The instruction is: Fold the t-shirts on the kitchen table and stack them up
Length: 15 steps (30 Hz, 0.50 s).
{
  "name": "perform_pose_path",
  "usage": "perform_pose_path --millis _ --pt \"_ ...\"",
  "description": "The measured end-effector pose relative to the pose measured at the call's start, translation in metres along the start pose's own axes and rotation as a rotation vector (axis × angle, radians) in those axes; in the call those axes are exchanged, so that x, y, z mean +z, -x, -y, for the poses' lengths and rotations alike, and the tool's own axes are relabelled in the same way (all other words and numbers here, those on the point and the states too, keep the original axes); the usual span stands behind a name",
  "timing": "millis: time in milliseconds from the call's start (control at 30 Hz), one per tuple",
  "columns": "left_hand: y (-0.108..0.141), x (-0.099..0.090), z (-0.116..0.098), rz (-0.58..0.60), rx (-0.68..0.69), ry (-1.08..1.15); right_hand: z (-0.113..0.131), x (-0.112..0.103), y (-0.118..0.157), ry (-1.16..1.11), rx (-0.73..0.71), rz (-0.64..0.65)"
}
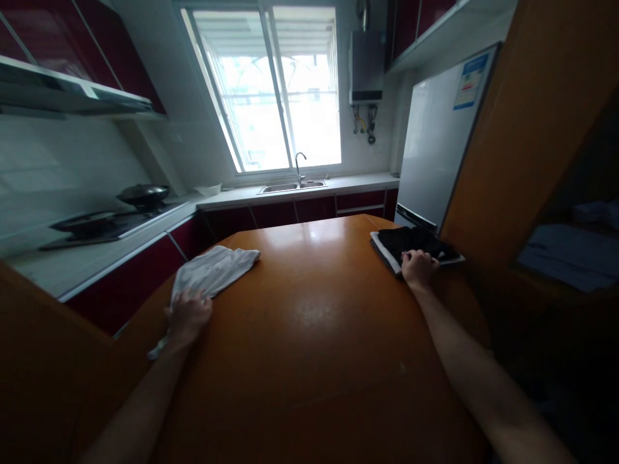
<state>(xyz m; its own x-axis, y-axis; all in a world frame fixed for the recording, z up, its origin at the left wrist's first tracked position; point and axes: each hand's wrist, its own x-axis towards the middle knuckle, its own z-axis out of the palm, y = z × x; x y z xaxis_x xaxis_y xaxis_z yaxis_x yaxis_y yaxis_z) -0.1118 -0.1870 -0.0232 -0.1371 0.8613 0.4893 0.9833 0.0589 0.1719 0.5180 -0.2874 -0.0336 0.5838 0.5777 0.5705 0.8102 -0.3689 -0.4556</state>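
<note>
On the left side of the wooden table [309, 309] lies a crumpled white cloth [213, 267], part of it hanging toward the table's edge. My left hand [190, 314] is closed over its near end with the fingers curled into the fabric. Toward the far right is a flat stack of folded cloth, a black cloth [403, 240] on top and white and grey layers [387, 254] showing below. My right hand [418, 265] grips the near side of the black cloth, fingers bent. The fingertips of both hands are partly hidden.
Beyond the table runs a counter [242, 195] with a sink [283, 188] under a window. A stove with a wok [142, 193] and a pan [82, 222] stands at left. A fridge [442, 135] rises behind the stack. Blue-grey fabric [570, 258] lies far right.
</note>
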Motion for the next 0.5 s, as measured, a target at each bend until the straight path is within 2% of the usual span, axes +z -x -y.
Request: perform_pose_path --millis 67,133,200,233,333,367,400,433,500 --pt "0.002 -0.001 -0.015 -0.084 0.098 0.07 0.021 -0.004 0.003 -0.035 -0.054 0.016" --pt "0.006 -0.002 -0.033 -0.108 0.248 0.198 0.054 -0.012 0.018 -0.114 -0.158 0.074" --pt "0.013 -0.004 -0.054 -0.083 0.39 0.323 0.094 -0.025 0.048 -0.264 -0.305 0.216" --pt "0.018 -0.006 -0.065 -0.066 0.45 0.376 0.115 -0.034 0.067 -0.379 -0.373 0.326" --pt "0.038 -0.019 -0.097 -0.033 0.571 0.514 0.165 -0.065 0.126 -0.863 -0.682 0.883" --pt "0.046 -0.025 -0.107 -0.027 0.585 0.558 0.175 -0.075 0.14 -0.981 -0.797 1.024" --pt "0.055 -0.03 -0.116 -0.007 0.608 0.603 0.182 -0.082 0.15 -1.071 -0.86 1.104" --pt "0.063 -0.035 -0.125 0.055 0.653 0.627 0.184 -0.087 0.154 -1.131 -0.871 1.121" --pt "0.082 -0.042 -0.138 0.302 0.839 0.603 0.18 -0.084 0.148 -1.165 -0.767 1.012"
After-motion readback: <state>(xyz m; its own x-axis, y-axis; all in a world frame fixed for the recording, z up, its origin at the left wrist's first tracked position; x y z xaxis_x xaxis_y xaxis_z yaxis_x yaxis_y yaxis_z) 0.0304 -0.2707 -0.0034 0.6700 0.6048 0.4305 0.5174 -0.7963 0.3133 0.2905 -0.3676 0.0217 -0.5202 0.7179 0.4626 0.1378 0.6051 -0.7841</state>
